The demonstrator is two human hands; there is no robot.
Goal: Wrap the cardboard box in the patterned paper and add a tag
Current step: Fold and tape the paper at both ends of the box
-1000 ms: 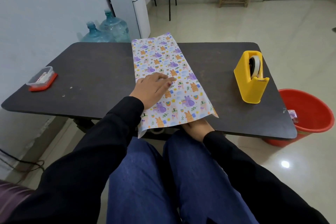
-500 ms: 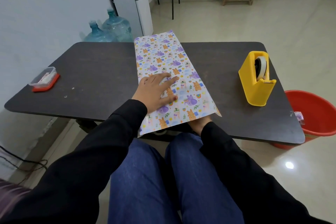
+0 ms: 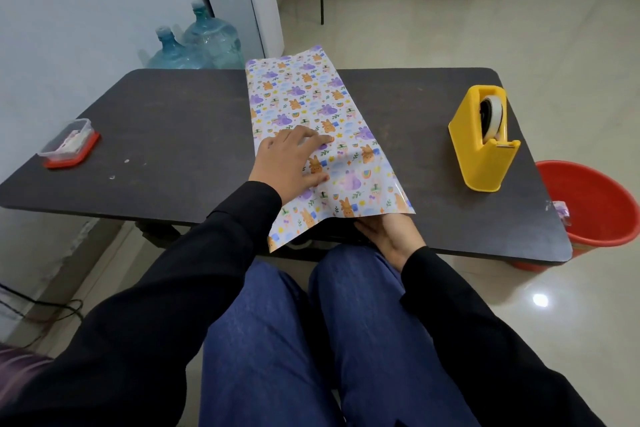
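Our left hand lies spread flat on the patterned paper, pinning it to the tabletop; our right hand reaches beneath its near edge, grip hidden. No box visible.

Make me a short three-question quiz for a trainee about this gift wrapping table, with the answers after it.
1. True or false: the left hand lies flat on the patterned paper.
2. Which stands right of the paper on the table? A) yellow tape dispenser B) clear container with a red lid C) red bucket
3. Where is the right hand?

Key
1. True.
2. A; the container sits at the left, the bucket on the floor.
3. At the table's near edge, fingers under the paper's raised near corner.
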